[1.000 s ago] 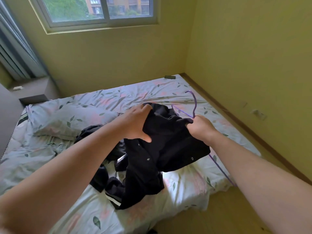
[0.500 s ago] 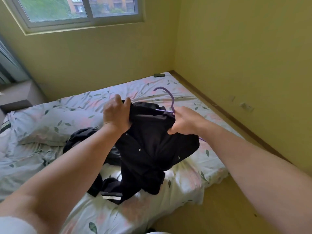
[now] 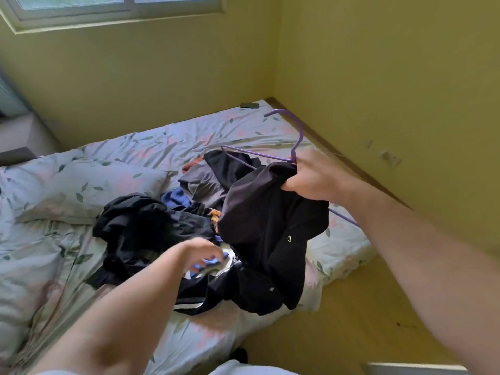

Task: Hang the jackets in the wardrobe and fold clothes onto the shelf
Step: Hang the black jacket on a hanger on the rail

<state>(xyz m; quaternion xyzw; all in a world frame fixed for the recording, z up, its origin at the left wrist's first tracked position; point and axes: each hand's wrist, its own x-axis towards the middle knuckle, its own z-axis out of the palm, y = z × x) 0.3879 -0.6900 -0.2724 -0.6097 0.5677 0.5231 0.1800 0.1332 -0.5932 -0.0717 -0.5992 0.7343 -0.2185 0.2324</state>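
Hanging from the right hand (image 3: 313,180), the black fabric jacket (image 3: 270,234) with small round metal snaps is held up over the near right corner of the bed (image 3: 349,247), its lower part trailing down onto the sheet. It looks limp and crumpled, bunched at the top into a dark fold and not spread by its shoulders. The right hand's fingers are curled round that bunched top together with the neck of a thin purple wire hanger (image 3: 298,143). The hook stands up above the knuckles, one hanger arm pokes out bare to the left, and the other tip shows below the wrist.

I judge the step in hand to be dressing the jacket onto the hanger, not yet done. The next move calls for a second hand to find a shoulder or the collar and draw it over the bare hanger arm.

The left hand (image 3: 205,253) is low and blurred beside a heap of dark clothes (image 3: 140,226), with a scrap of blue cloth (image 3: 211,262) at its fingers; whether it pinches that scrap I cannot tell. Further back lie a grey garment (image 3: 203,185) and a leaf-printed pillow (image 3: 89,190). No wardrobe is in view.
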